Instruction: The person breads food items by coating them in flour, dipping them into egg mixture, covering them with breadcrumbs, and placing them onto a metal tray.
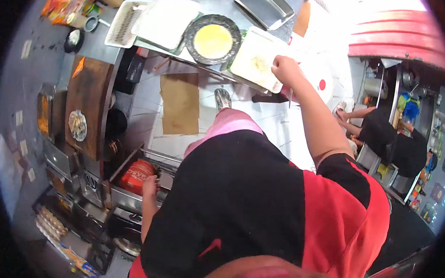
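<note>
My right hand (286,70) is closed at the right edge of a white tray (243,53). Its fingers curl inward, and whatever they hold is hidden. A small heap of pale crumbs or flour (260,64) lies in that tray. Left of it stands a dark speckled round dish (191,38) with yellow liquid (213,41), like beaten egg, inside. Low on the left, my left hand (151,185) is beside an open metal drawer (130,199). Close to its fingers, a red-orange bag (136,176) lies in the drawer. The fingers are too small to read.
A covered white tray (168,20), a white basket (122,25) and a metal pan (264,9) stand on the counter. A wooden board (90,103) bears a foil-like plate (77,125). Cardboard (180,103) lies on the floor. Another person (393,141) bends at shelves on the right.
</note>
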Demonstrator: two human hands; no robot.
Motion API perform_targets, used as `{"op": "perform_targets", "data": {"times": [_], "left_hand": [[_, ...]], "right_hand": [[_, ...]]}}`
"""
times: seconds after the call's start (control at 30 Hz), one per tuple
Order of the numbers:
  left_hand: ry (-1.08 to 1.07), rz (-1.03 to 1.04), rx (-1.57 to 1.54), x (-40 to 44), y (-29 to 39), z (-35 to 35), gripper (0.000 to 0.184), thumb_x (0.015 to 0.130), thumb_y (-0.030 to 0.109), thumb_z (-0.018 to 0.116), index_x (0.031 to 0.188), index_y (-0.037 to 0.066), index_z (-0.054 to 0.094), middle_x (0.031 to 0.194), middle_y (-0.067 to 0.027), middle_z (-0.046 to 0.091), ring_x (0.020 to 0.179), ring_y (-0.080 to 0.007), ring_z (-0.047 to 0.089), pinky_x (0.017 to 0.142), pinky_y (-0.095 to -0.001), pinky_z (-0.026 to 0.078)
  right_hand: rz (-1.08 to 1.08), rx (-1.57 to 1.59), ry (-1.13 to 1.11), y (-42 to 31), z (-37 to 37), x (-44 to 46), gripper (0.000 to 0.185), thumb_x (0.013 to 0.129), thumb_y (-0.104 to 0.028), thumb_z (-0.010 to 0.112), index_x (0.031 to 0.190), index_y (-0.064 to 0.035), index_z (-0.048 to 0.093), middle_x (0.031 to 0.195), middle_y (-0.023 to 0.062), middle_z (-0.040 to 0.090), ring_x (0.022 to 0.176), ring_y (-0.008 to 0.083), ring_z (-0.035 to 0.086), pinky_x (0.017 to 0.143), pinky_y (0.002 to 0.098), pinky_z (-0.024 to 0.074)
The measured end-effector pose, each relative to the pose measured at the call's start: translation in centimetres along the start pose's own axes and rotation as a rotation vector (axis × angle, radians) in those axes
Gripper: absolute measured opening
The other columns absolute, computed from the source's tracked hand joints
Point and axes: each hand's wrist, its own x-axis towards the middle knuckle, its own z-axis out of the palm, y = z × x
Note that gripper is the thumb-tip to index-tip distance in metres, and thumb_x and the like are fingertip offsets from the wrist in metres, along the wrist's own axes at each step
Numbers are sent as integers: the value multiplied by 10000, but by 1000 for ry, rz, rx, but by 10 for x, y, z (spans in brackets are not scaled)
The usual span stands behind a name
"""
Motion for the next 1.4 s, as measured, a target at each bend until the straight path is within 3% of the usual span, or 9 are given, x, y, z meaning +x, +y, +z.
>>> {"op": "perform_targets", "data": {"times": [0.13, 0.2, 0.3, 0.4, 0.73, 0.9, 1.1, 1.3, 1.4], "left_hand": [[9, 103, 182, -8, 45, 6, 231, 1038, 317, 705, 1160, 120, 703, 928, -7, 700, 709, -146, 624, 588, -318, 504], [-70, 55, 143, -34, 108, 37, 236, 1041, 311, 711, 1171, 115, 704, 912, -3, 695, 734, -142, 646, 596, -323, 512], [-179, 170, 286, 7, 145, 32, 218, 1051, 278, 714, 1186, 107, 707, 917, 0, 690, 773, -128, 671, 617, -313, 519], [-181, 199, 166, -21, 224, 46, 186, 1063, 252, 714, 1171, 101, 713, 917, 17, 685, 792, -109, 676, 647, -283, 517], [-199, 242, 586, 64, 363, -80, 213, 1057, 322, 747, 1145, 129, 725, 978, 22, 708, 793, -112, 642, 662, -289, 512], [-247, 251, 639, 78, 432, -121, 196, 1061, 312, 748, 1149, 139, 726, 1005, 7, 732, 810, -114, 652, 666, -304, 524], [-479, 358, 896, 73, 475, -102, 213, 1061, 310, 754, 1146, 118, 720, 996, 11, 727, 803, -123, 655, 706, -310, 530], [-478, 443, 1121, 25, 518, -58, 221, 1058, 286, 745, 1136, 80, 733, 979, -2, 727, 818, -137, 672, 733, -327, 536], [-452, 395, 1232, 21, 541, -46, 244, 1061, 288, 741, 1140, 57, 734, 964, -16, 732, 822, -144, 677, 755, -336, 545]], "right_hand": [[-60, 2, 97, 20, 24, 36, 235, 968, -101, 621, 1145, -30, 757, 1152, 256, 761, 1104, 442, 738, 1000, 522, 581], [-27, -13, 89, 21, 23, 50, 275, 993, -92, 589, 1217, -37, 739, 1234, 270, 728, 1189, 456, 715, 1034, 534, 570], [31, -40, -57, 12, 21, 54, 297, 1014, -95, 584, 1272, -72, 729, 1283, 250, 687, 1235, 448, 694, 1040, 541, 567], [18, -15, -20, 15, 38, 55, 294, 1019, -121, 602, 1279, -104, 738, 1304, 237, 682, 1217, 443, 699, 1035, 539, 571], [265, 1, 100, -4, 62, 54, 238, 1049, -207, 627, 1213, -90, 754, 1290, 232, 722, 1209, 418, 708, 1029, 511, 576], [291, 218, 245, -35, 29, 28, 210, 961, -210, 751, 1096, -49, 755, 1023, 209, 797, 1008, 404, 771, 900, 471, 598], [375, 194, 227, -65, -7, 4, 195, 933, -195, 756, 1067, -54, 768, 1022, 202, 799, 988, 370, 781, 887, 448, 604], [378, 261, 266, -75, -44, 0, 206, 914, -223, 797, 1000, -44, 740, 856, 104, 748, 800, 242, 718, 771, 389, 564], [363, 239, 265, -79, -74, 10, 212, 912, -220, 785, 1039, -51, 773, 953, 145, 798, 907, 294, 771, 856, 405, 593]]}}
